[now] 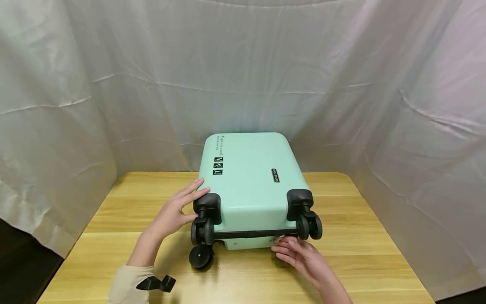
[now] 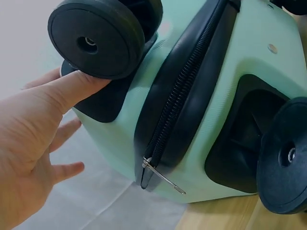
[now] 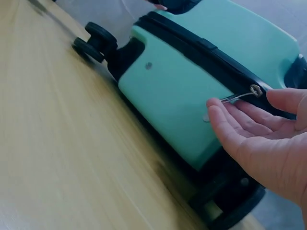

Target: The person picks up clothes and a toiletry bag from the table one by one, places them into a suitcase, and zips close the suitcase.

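A mint-green hard-shell suitcase (image 1: 250, 177) lies flat on the table, its wheeled end toward me. A black zipper (image 2: 177, 96) runs around its side between the two shells. My left hand (image 1: 176, 213) rests at the near left corner, fingers spread along the shell, thumb by the black caster wheel (image 2: 96, 38). One metal zipper pull (image 2: 163, 177) hangs free in the left wrist view. At the near side, right of the middle, my right hand (image 1: 303, 257) has its fingertips touching another zipper pull (image 3: 237, 97). Its fingers are extended, with the thumb apart from them near the slider.
The wooden table (image 1: 364, 236) extends to both sides of the suitcase. A pale fabric curtain (image 1: 243, 84) hangs behind and at the sides. More caster wheels (image 1: 309, 223) stick out from the suitcase's near end. A black strap (image 1: 155, 283) is around the left sleeve.
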Demonstrator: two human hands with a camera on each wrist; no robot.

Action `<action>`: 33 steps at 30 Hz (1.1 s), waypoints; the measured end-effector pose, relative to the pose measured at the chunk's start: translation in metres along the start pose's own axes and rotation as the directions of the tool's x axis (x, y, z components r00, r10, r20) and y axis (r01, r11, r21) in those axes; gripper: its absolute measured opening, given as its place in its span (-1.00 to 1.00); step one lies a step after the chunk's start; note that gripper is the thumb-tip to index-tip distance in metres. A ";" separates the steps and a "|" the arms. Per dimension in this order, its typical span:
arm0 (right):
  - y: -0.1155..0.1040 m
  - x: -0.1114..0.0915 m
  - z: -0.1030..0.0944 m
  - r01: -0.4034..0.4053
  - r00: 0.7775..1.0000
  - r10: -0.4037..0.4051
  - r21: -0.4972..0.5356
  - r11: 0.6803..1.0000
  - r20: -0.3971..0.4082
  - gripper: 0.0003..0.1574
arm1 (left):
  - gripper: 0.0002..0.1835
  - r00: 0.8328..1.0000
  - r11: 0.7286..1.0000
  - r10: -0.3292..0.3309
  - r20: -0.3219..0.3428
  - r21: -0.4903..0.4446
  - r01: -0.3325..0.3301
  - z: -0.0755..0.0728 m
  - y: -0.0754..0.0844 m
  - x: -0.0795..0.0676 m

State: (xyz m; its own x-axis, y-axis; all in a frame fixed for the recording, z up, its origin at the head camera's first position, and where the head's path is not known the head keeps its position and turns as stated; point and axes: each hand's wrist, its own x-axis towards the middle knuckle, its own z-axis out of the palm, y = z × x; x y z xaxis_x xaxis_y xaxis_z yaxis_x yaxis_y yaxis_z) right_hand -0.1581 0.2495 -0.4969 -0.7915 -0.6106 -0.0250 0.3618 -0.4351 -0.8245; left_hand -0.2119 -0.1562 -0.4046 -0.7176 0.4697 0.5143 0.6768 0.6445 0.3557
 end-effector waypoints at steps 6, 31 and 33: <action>0.007 0.008 0.000 0.008 0.998 -0.017 0.129 0.992 0.064 -0.59 | 0.04 0.986 0.968 0.145 -0.077 0.219 -0.125 0.002 -0.002 0.002; 0.017 0.014 0.002 -0.085 0.991 0.047 0.311 0.946 0.127 -0.48 | -0.08 0.918 0.902 0.349 -0.188 0.332 -0.275 0.009 -0.010 0.005; 0.016 0.014 0.002 -0.108 0.989 0.068 0.331 0.937 0.131 -0.47 | -0.10 0.921 0.906 0.340 -0.189 0.327 -0.268 0.009 -0.009 0.005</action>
State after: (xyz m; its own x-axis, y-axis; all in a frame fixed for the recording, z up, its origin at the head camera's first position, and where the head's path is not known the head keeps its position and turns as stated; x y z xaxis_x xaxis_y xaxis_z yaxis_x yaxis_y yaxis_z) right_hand -0.1625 0.2324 -0.5092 -0.6937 -0.7202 -0.0070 0.5879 -0.5605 -0.5833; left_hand -0.2232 -0.1546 -0.4120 -0.3995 0.5383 0.7421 0.7521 0.6553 -0.0704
